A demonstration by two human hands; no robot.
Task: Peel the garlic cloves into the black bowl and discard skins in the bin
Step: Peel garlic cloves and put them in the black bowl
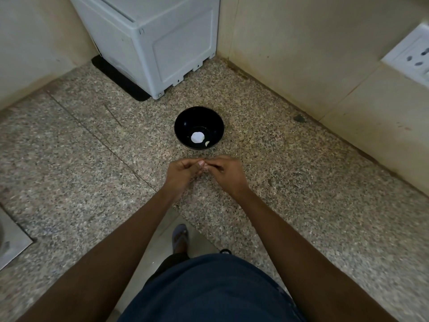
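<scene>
A black bowl stands on the speckled granite counter, just beyond my hands. Inside it lie a round white piece and a small pale peeled garlic clove. My left hand and my right hand meet fingertip to fingertip in front of the bowl. Both pinch a small garlic clove, which the fingers mostly hide. No bin is in view.
A white appliance on a black mat stands at the back, near the corner of the tiled walls. A wall socket is at the right. A steel sink edge shows at the far left. My foot in a sandal shows below the counter edge.
</scene>
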